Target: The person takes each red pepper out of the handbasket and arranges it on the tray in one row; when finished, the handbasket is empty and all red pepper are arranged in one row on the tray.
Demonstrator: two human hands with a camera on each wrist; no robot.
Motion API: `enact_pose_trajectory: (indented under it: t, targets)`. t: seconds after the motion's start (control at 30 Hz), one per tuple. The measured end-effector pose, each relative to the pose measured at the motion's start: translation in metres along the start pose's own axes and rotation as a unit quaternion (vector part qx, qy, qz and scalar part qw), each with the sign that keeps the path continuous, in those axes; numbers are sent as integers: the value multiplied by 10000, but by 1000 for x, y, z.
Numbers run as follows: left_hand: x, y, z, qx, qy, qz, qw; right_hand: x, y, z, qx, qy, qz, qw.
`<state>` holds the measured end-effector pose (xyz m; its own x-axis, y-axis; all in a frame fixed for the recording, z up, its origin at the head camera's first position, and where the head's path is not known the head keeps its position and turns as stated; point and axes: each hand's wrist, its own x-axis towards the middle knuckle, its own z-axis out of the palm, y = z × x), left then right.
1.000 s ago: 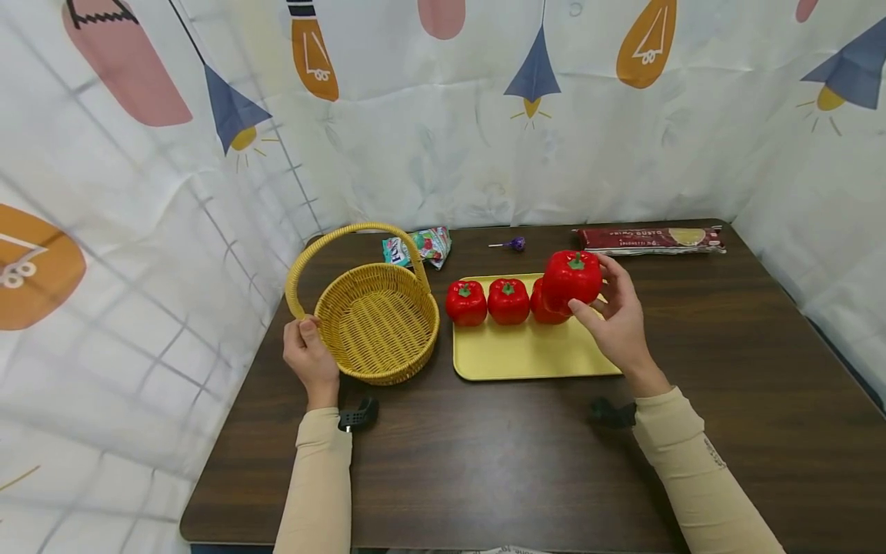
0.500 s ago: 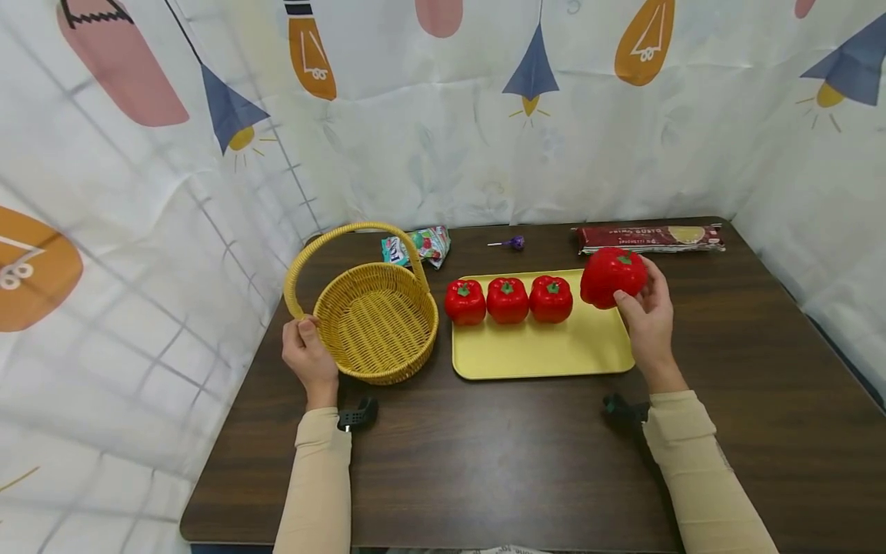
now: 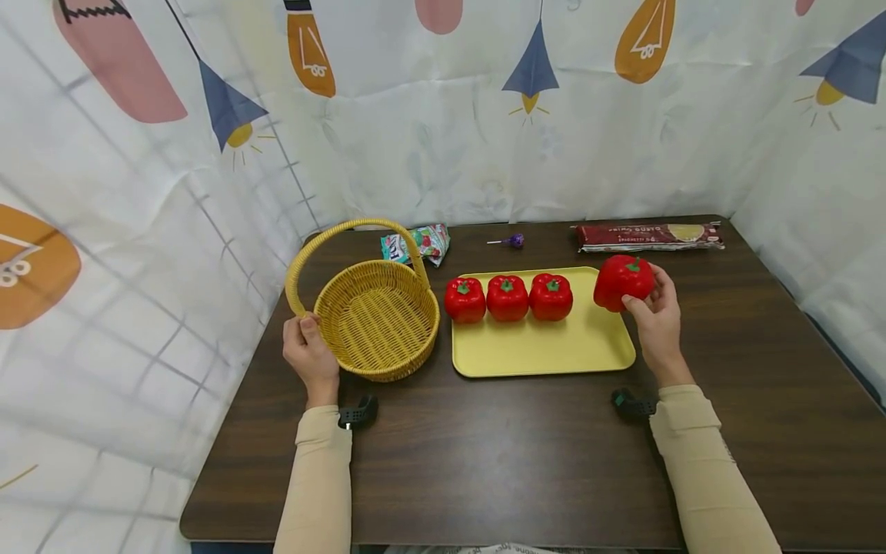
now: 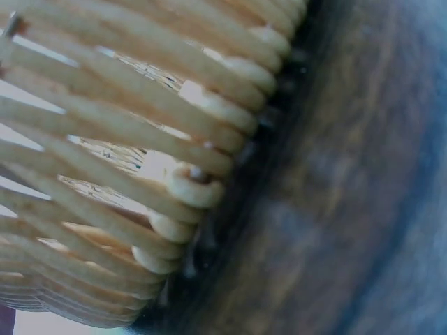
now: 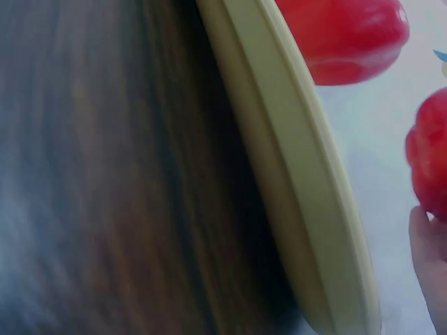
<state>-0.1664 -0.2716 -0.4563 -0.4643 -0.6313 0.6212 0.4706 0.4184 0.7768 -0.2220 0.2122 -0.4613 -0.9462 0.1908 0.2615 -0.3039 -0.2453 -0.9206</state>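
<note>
Low on its left side, my left hand (image 3: 310,355) grips the handle of a yellow wicker basket (image 3: 377,369), whose inside shows nothing in it. The basket's woven wall (image 4: 119,132) fills much of the left wrist view. In my right hand (image 3: 657,323) a red bell pepper (image 3: 621,283) is pinched between thumb and fingers, over the right end of a yellow tray (image 3: 547,358). Three more red bell peppers (image 3: 508,298) stand in a row along the tray's left and middle part. The right wrist view catches the held pepper (image 5: 431,153) and fingertips at its right edge.
Behind the basket lies a candy bag (image 3: 418,245). A purple lollipop (image 3: 514,241) and a dark red spaghetti packet (image 3: 647,237) lie along the back of the brown table (image 3: 484,462). A patterned cloth (image 3: 443,154) hangs behind.
My right hand has carried the bell pepper to the right, from above the row to the tray's right end, lowering slightly. My left hand and the basket stay put.
</note>
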Motion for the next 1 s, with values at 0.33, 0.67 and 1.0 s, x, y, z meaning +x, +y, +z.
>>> enact_pose_trajectory:
  t: [0.33, 0.67, 1.0]
  targets:
    - [1, 0, 0, 24, 23, -4, 10000, 5, 11, -9, -1624, -465, 57, 9856]
    - [0, 1, 0, 7, -31, -60, 10000, 4, 17, -15, -2712, -667, 108, 9601]
    - [1, 1, 0, -55, -51, -30, 10000, -5, -9, 0, -2990, -904, 173, 9498]
